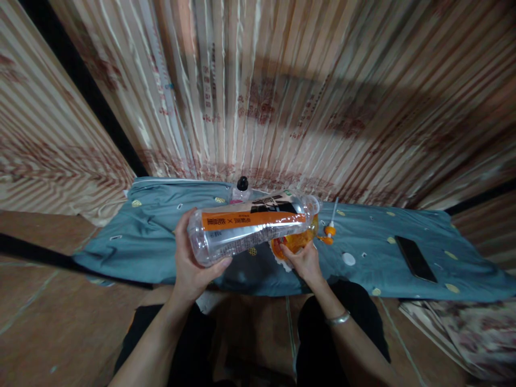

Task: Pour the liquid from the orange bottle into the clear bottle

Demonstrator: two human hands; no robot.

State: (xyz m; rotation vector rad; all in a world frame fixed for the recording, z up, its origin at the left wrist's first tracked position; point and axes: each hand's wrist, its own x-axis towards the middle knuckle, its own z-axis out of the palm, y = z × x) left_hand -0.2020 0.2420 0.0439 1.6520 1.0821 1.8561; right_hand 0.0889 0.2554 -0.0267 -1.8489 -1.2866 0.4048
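Observation:
My left hand (192,263) is wrapped round the base of a large clear plastic bottle (250,226) with an orange label, holding it sideways above a blue cloth (161,236). The bottle's open mouth points right, over an orange pouch (296,241) lying on the cloth. My right hand (304,260) pinches the near edge of that pouch. A white cap (349,259) lies on the cloth just right of the pouch. An orange and white pump nozzle (330,228) lies behind it.
A small clear bottle with a black cap (242,188) stands behind the big bottle. A dark phone (415,258) lies on the cloth at the right. Striped curtains (282,97) hang behind. Wooden floor (52,322) spreads to the left; patterned fabric (475,333) lies at lower right.

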